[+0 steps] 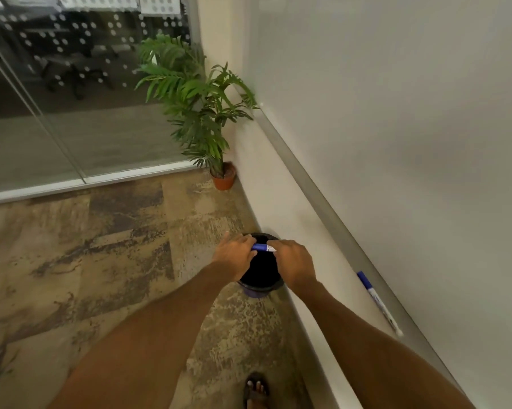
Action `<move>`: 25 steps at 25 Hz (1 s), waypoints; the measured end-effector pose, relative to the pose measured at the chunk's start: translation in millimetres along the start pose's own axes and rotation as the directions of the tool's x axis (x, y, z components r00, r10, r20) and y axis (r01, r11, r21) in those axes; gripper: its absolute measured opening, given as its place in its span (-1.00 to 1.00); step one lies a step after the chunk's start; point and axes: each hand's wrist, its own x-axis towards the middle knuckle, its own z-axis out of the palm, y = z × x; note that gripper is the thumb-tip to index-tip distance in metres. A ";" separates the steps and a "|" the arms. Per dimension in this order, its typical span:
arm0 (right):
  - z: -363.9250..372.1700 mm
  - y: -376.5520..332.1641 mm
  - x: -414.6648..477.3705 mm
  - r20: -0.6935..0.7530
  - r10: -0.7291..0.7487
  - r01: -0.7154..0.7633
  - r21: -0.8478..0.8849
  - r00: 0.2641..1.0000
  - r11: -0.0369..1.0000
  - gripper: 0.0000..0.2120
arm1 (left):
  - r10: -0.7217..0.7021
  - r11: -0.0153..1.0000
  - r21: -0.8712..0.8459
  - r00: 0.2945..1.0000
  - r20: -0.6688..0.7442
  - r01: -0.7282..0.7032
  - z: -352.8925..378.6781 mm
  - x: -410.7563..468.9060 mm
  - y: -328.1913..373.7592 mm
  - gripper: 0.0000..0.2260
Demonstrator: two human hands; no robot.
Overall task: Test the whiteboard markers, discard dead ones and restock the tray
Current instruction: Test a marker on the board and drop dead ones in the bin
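Over black bin (262,286), blue-and-white marker (262,247), ends pinched by left hand (234,255), right hand (293,261)

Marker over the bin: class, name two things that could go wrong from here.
1. The left hand and right hand pinch the marker directly above the open bin. If either grip slips, it may drop in, perhaps untested.
2. A second marker lies loose on the tray, close to the right forearm. A swing of that arm could knock it to the floor.
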 end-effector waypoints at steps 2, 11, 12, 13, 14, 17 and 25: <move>19.6 7.9 26.9 0.042 0.002 -0.001 -0.018 0.999 1.000 -0.61 | -0.047 0.999 -0.014 0.998 0.031 0.047 12.5 24.4 -10.7 -0.66; 109.0 50.9 117.0 0.183 0.087 -0.085 -0.020 0.979 0.996 -0.63 | -0.120 0.992 -0.034 0.985 0.127 0.125 85.7 117.7 -65.2 -0.50; 121.8 54.7 125.3 0.208 0.098 -0.097 -0.015 0.973 0.995 -0.62 | -0.124 0.991 -0.035 0.982 0.140 0.130 97.1 128.0 -72.0 -0.48; 139.1 59.5 134.6 0.230 0.106 -0.106 -0.011 0.967 0.994 -0.61 | -0.125 0.990 -0.039 0.979 0.160 0.133 111.6 140.3 -80.2 -0.46; 156.1 64.5 142.4 0.244 0.113 -0.115 -0.007 0.963 0.993 -0.61 | -0.126 0.990 -0.043 0.976 0.180 0.136 125.4 151.3 -87.3 -0.44; 209.5 79.0 164.8 0.268 0.125 -0.129 -0.002 0.955 0.992 -0.66 | -0.128 0.989 -0.034 0.959 0.254 0.141 169.3 181.5 -110.4 -0.38; 308.6 116.1 213.7 0.314 0.196 -0.168 -0.114 0.929 0.979 -0.69 | -0.103 0.993 -0.025 0.948 0.301 0.115 261.4 234.1 -157.6 -0.42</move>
